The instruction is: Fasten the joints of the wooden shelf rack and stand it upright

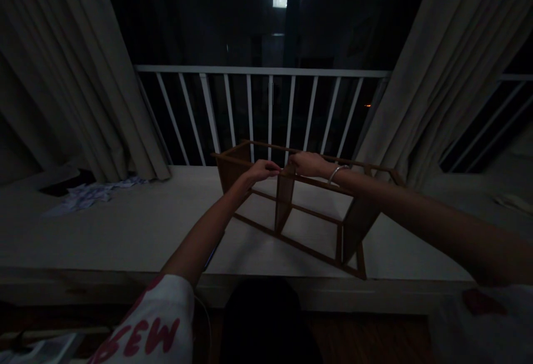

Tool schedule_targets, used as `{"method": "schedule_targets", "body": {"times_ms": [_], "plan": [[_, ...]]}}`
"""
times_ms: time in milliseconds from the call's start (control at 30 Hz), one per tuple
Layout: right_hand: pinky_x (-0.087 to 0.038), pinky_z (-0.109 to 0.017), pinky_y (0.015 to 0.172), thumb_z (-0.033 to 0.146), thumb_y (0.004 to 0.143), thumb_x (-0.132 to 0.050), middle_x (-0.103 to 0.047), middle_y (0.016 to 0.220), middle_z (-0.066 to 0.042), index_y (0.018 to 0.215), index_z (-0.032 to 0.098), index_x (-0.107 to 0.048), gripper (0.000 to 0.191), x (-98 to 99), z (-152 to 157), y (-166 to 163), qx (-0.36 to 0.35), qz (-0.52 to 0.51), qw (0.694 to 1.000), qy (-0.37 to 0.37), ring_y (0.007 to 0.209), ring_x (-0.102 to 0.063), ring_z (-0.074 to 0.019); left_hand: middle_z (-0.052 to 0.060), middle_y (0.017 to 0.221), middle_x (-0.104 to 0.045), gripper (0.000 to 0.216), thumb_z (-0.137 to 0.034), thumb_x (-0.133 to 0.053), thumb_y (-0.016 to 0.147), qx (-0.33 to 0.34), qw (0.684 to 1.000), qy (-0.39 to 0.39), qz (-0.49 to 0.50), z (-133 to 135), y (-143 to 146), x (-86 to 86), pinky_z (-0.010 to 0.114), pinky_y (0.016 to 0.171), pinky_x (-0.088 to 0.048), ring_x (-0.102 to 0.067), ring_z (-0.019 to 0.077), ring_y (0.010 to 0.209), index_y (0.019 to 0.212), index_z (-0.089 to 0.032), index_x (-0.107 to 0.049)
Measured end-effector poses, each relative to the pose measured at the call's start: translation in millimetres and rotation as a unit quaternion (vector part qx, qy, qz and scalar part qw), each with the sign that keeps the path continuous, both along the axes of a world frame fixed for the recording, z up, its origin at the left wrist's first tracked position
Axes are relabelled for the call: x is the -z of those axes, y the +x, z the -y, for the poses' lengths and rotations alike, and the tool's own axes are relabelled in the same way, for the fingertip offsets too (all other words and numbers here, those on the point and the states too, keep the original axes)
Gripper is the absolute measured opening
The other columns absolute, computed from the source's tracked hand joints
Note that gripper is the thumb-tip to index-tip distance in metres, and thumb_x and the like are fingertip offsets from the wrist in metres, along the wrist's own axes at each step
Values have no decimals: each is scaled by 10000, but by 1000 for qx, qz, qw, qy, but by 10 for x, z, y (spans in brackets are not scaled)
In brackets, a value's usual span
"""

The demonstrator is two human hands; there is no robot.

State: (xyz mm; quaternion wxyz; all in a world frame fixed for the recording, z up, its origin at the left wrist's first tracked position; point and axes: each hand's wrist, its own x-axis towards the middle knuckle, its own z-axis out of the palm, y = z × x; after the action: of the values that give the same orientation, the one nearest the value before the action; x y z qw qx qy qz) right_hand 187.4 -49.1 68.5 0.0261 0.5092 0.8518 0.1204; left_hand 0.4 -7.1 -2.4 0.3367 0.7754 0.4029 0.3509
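Observation:
A brown wooden shelf rack [284, 203] lies on its side, with its boards standing across the frame. My left hand [263, 170] is at the upper rail by the middle board, its thumb and fingers pinched together on the wood. Just to the right, my right hand [307, 164] has its fingers curled over the top of that same board where it meets the rail. A silver bracelet [337, 173] circles my right wrist. Dim light hides the fingertips, so any small part between them cannot be made out.
The rack rests on a white window ledge [166, 242] with a front edge near my knees. Behind it stands a white railing [266, 70] before a dark window, between curtains [79, 75]. Crumpled papers [89, 194] lie left; a dark thin object [213, 252] sits near my left forearm.

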Motion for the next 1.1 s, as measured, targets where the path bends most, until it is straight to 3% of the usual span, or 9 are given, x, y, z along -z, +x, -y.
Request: {"method": "schedule_targets", "body": {"times_ms": [167,467,700,1100], "plan": [[-395,-358,696,251,807,-359,-576,976,-164,1120,146,-405,333,259,146,56,49,-28,995,82,895,-548,-289,67,823,-623,302,-268,-630,606,10,1000,0,1,-57,-22,42,249,674,-400,-527,115,712,858,-101,-632],[-393,-346,627,304,836,-269,-599,919,-127,1140,196,-339,330,617,159,18,56,-75,994,53,834,-571,-280,65,825,-625,297,-264,-638,600,-2,1000,-11,25,-60,11,71,253,695,-396,-527,114,721,848,-101,-634],[-380,-319,659,312,849,-259,-591,972,-132,1133,198,-350,319,592,134,0,56,-82,995,19,885,-561,-254,63,814,-622,295,-271,-636,606,-15,999,3,31,-66,5,90,249,680,-400,-527,116,718,849,-103,-634],[-400,-358,676,344,850,-212,-586,967,-153,1112,184,-396,358,623,-82,-133,65,-110,992,21,863,-569,-274,62,826,-618,279,-278,-614,628,-42,998,31,24,-99,-78,94,253,689,-399,-526,126,735,851,-111,-635]]}}
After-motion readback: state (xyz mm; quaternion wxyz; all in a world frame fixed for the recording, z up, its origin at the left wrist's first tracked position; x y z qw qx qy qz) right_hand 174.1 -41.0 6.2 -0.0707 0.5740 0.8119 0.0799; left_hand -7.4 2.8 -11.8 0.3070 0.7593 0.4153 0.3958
